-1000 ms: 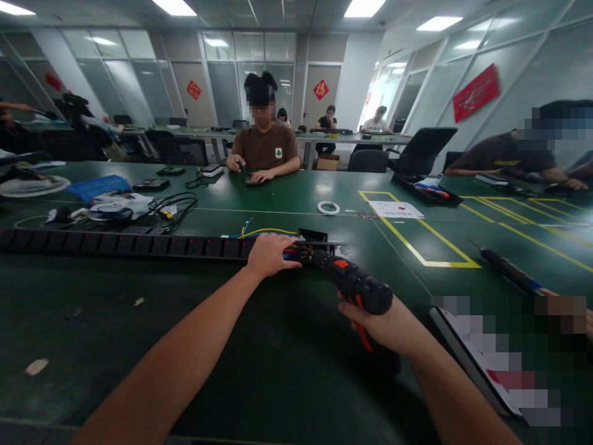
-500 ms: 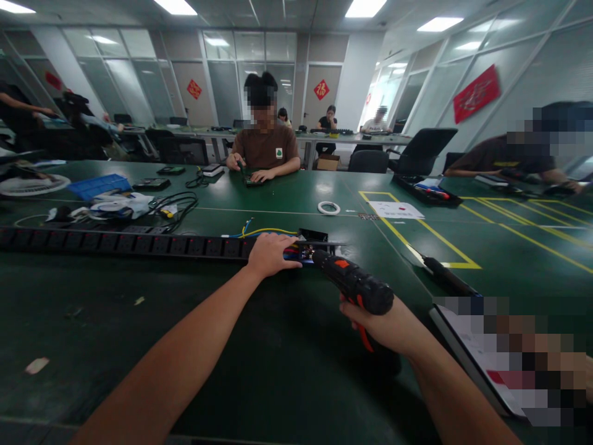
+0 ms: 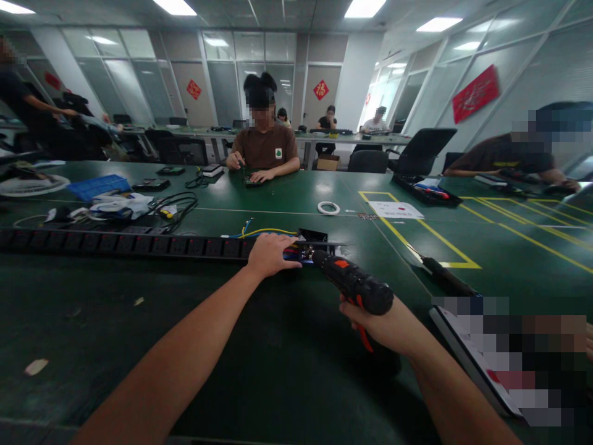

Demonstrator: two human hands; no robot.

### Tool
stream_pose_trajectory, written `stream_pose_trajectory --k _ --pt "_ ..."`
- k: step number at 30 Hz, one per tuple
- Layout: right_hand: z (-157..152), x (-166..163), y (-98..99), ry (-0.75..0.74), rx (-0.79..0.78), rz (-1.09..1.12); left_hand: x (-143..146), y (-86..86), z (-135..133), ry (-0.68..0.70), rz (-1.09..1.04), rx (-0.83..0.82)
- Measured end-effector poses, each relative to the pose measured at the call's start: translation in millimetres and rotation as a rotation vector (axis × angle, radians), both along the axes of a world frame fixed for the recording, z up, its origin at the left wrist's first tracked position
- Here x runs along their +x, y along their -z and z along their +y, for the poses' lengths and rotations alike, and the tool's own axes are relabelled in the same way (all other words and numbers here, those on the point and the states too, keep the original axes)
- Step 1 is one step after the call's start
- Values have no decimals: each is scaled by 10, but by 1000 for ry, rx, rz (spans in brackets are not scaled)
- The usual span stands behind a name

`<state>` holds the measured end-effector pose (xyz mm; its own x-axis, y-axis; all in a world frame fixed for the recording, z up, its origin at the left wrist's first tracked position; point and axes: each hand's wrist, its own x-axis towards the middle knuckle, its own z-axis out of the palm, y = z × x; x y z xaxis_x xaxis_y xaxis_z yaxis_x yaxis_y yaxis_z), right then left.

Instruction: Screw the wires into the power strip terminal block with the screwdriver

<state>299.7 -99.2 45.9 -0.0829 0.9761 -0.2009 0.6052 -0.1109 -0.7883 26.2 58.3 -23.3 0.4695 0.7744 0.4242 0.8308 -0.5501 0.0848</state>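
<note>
My right hand [image 3: 386,326] grips a black-and-orange electric screwdriver [image 3: 356,285], fingers closed round its handle, its tip at the opened end of a long black power strip [image 3: 139,245]. My left hand [image 3: 271,254] presses flat there, fingers extended, beside coloured wires [image 3: 262,233] on the green desk [image 3: 278,346].

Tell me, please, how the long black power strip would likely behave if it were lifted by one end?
The power strip looks long and rigid, so it would probably lift stiffly but awkwardly. Flat on the table, it should slide, not roll. The loose wires at its end, by the left hand, would likely flop.
</note>
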Motion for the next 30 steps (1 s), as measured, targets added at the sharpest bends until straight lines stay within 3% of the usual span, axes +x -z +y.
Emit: stream_pose_trajectory --k 21,30 --pt "-38 -39 -84 24 -8 -7 12 -16 -4 -6 -4 -1" --pt "-3 10 46 -10 18 34 5 0 2 -2 -4 2"
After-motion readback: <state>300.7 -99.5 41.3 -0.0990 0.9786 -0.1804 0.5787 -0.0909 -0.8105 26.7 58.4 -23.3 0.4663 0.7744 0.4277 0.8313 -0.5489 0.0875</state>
